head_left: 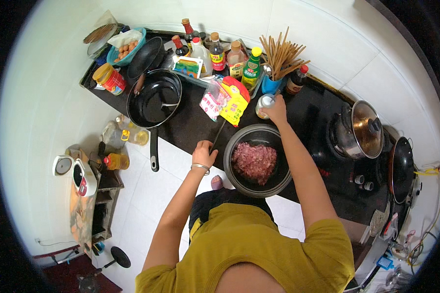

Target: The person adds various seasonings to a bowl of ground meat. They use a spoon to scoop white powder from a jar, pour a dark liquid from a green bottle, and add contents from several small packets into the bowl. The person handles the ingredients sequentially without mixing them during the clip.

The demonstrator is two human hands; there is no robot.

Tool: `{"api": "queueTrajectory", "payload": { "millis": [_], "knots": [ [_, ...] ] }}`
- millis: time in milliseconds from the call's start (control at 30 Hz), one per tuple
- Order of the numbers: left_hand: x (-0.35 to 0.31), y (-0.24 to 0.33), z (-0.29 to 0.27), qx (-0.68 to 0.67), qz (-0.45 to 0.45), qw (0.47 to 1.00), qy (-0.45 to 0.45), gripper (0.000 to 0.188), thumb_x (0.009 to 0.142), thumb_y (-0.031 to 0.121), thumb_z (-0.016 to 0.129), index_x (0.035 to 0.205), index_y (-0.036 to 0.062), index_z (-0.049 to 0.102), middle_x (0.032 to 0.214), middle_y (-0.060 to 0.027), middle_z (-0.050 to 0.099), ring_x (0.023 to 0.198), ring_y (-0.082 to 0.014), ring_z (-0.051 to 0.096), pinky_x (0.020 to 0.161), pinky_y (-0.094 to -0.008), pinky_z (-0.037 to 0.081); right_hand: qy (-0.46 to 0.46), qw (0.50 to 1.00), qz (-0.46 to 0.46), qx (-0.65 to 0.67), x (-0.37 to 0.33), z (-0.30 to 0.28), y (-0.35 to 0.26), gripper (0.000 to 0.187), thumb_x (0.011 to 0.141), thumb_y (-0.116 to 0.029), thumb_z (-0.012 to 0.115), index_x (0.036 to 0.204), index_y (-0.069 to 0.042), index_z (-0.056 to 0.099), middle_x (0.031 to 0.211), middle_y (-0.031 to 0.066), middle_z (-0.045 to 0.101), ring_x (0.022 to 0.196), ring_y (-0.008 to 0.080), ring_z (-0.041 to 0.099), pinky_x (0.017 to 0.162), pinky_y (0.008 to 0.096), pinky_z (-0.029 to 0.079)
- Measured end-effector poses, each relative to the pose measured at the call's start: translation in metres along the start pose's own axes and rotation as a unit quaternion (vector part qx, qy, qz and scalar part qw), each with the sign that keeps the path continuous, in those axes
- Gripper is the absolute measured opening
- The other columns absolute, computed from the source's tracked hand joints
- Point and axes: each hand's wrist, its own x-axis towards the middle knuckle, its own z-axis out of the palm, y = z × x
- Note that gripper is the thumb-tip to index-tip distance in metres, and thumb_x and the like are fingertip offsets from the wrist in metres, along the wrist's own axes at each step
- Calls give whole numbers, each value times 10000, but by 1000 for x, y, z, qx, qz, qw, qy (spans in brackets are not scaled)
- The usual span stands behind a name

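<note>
On the counter's near edge, a wide dark pot holds a mound of raw minced meat. My right hand reaches over the pot's far right side, its fingers closed around the thin handle of a spoon at the mouth of a small white jar. The spoon's bowl is hidden. Left of the pot, my left hand, with a bracelet at the wrist, is closed on a thin dark stick that slants up toward a yellow and red seasoning packet.
Bottles crowd a tray along the wall, beside a blue holder of chopsticks. A black frying pan stands left, its handle over the counter edge. A lidded steel pot sits on the stove at right, near another pan.
</note>
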Motion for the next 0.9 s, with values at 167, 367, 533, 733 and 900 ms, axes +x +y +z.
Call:
{"api": "queueTrajectory", "payload": {
  "millis": [167,367,533,733,900],
  "knots": [
    [-13,-21,8,-6,52,996,66,277,714,148,690,943,30,588,1014,-179,584,903,-358,586,787,-416,484,13,998,-11,62,5,-2,2,726,532,-291,835,1057,13,437,1022,216,547,967,367,566,802,432,475],
    [-27,-5,-6,-29,17,997,65,338,723,155,697,1008,21,572,1031,-185,589,933,-359,583,813,-408,481,76,995,15,65,8,-10,11,702,555,-326,823,1046,21,461,981,229,587,899,361,602,752,428,487],
    [-29,26,-26,-110,65,987,99,632,672,222,770,1165,-25,461,1086,-220,579,1004,-338,579,870,-389,467,93,989,-92,64,-18,-63,-18,642,544,-306,821,1008,-6,494,920,202,614,875,361,611,737,409,485],
    [-5,98,-38,-129,183,972,71,1128,549,303,847,1376,-44,163,1275,-252,451,1189,-385,436,1008,-429,321,-1,970,-232,72,-97,-130,-116,600,544,-299,812,998,-25,532,892,169,629,839,301,629,740,359,483],
    [4,118,-67,-239,276,931,15,1219,546,232,857,1415,-16,38,1305,-228,438,1225,-345,419,1049,-391,290,-129,946,-240,178,-139,-117,-141,611,523,-282,806,976,9,517,863,194,628,805,301,641,712,360,491]
  ]
}}
